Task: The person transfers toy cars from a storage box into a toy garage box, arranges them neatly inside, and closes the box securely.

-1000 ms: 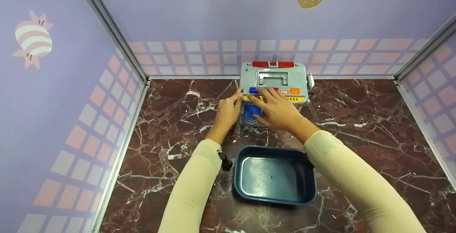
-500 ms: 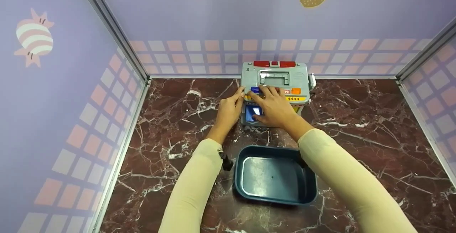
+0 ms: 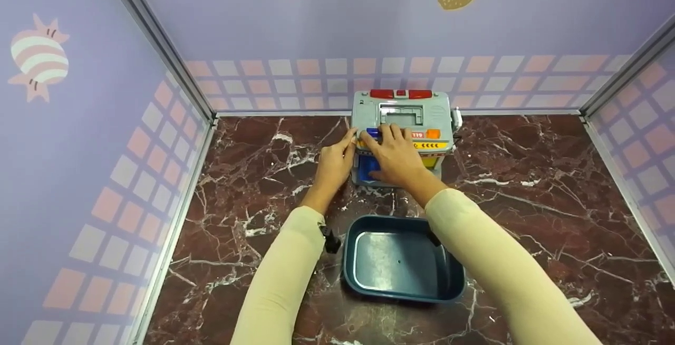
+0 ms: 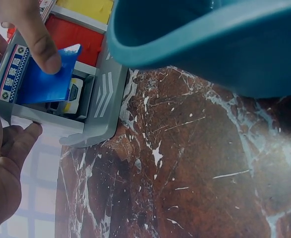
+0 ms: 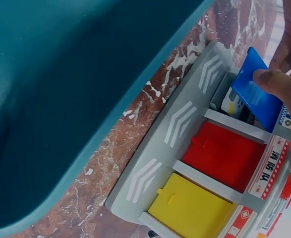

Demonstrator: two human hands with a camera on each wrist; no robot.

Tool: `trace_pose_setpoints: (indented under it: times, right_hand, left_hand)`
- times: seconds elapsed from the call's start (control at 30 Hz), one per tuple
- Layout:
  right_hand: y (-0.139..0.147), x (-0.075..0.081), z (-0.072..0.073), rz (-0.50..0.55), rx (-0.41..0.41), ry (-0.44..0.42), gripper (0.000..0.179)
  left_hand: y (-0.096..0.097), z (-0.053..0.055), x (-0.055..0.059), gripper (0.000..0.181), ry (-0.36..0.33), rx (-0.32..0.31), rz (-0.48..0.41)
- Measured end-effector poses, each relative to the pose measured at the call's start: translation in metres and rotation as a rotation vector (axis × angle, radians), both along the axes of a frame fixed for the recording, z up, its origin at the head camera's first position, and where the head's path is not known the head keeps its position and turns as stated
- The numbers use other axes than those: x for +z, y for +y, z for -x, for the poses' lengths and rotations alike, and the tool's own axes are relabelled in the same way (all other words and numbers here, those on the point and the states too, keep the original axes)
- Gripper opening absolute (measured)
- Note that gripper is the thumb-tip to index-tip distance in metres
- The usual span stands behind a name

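Observation:
A grey toy rescue station (image 3: 440,115) stands against the back wall. Its blue door (image 4: 43,87) hangs tilted, leaving the compartment partly uncovered, and a small white toy car (image 4: 74,96) shows inside. My right hand (image 3: 399,159) lies over the station's front left, fingers stretched across the top by the blue button (image 3: 374,132); its thumb presses on the blue door, as both wrist views show. At the station's left side, my left hand (image 3: 332,167) rests its fingers against the side wall. The red door (image 5: 225,156) and yellow door (image 5: 191,207) are closed.
A dark teal plastic bin (image 3: 401,296) sits on the marbled tabletop (image 3: 253,276) right in front of the station, below my forearms. Purple patterned wall panels (image 3: 316,34) enclose the back and sides. A white part (image 3: 457,118) juts from the station's right side.
My right hand has shifted left across the station's front, uncovering more of the yellow door. Glare on the blue door has come and gone. My left hand keeps its place.

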State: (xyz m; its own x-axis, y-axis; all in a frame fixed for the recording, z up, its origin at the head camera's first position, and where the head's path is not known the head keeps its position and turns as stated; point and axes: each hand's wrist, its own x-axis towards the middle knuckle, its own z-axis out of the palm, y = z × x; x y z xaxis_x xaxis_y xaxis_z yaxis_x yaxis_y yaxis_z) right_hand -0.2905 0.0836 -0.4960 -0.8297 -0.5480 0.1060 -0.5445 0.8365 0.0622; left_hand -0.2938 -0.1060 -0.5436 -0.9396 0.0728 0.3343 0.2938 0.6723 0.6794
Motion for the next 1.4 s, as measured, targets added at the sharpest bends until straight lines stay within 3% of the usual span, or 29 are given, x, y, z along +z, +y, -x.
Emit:
trace_pose_setpoints:
  times: [0.6, 0.8, 1.13, 1.4]
  right_hand:
    - [-0.014, -0.03, 0.005, -0.009, -0.016, 0.145, 0.106]
    - [-0.013, -0.037, 0.009, 0.013, -0.045, 0.167, 0.1]
    - [-0.013, -0.041, 0.014, 0.037, -0.063, 0.236, 0.085]
    - [-0.015, -0.045, 0.017, 0.043, -0.06, 0.299, 0.077]
  left_hand:
    - [-0.005, -0.005, -0.007, 0.04, 0.061, 0.008, -0.034]
    - [-0.001, -0.004, -0.007, 0.039, 0.086, 0.017, -0.037]
    - [0.001, -0.003, -0.004, 0.04, 0.042, 0.026, -0.024]
    - [0.0, -0.001, -0.005, 0.04, 0.057, 0.006, -0.043]
